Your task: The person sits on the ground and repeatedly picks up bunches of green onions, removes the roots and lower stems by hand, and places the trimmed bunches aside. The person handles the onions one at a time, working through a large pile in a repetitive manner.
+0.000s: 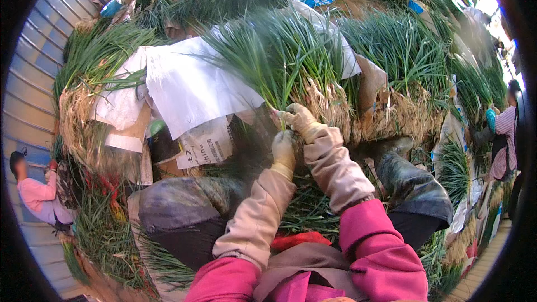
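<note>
My right hand [303, 120], in a pale glove, is closed around the base of a small bunch of long-leaved green onions [270, 88]. The leaves fan up and away from me; the stem bases are pinkish-white. Just below it, my left hand [284, 151], also gloved, has its fingertips pinched on a green leaf [283, 125] hanging from that bunch. Beyond my right hand, a pile of green onions [325, 96] lies with its pale stringy roots towards me. A white sheet [197, 79] is spread to the left of the held bunch.
More green onions [398, 105] lie in a row on the right, others [84, 105] at the left. My boots [180, 201] flank the work spot, with loose trimmings [310, 205] between. One person [40, 193] sits at the far left by a corrugated wall [29, 109], another [503, 134] at the far right.
</note>
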The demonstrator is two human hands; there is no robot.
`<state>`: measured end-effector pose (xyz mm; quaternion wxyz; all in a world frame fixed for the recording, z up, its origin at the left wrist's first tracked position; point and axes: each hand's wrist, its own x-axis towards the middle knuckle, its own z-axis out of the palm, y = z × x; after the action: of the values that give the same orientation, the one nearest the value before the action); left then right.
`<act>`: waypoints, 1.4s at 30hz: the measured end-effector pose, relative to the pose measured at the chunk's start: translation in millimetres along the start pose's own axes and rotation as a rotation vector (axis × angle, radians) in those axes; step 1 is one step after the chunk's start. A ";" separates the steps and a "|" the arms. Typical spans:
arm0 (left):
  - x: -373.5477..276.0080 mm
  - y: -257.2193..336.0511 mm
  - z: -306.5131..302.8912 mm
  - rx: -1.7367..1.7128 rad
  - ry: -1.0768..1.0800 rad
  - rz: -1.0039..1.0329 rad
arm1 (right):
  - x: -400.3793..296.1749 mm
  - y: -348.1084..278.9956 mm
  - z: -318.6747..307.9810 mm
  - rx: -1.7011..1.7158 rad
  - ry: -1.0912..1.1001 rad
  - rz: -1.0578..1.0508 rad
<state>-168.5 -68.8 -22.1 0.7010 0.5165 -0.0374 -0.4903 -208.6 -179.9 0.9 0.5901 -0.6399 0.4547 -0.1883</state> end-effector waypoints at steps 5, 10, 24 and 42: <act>6.3 -12.5 -9.7 -0.019 -0.036 0.061 | 12.6 0.4 27.5 0.497 0.081 0.186; 10.2 -19.0 -18.0 -0.260 -0.170 0.089 | -1.5 -0.5 19.3 0.892 0.007 0.329; -10.3 57.2 -9.3 -0.775 -0.767 -0.350 | 25.7 30.7 -12.2 0.544 0.380 0.027; 54.5 54.3 -60.4 -0.024 0.021 -0.135 | 0.5 -32.1 53.2 -1.142 0.161 -0.367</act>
<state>-71.4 -67.6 -33.5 0.6728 0.5146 0.0109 -0.5314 -155.4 -152.8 18.0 0.0749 -0.9073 0.4093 -0.0609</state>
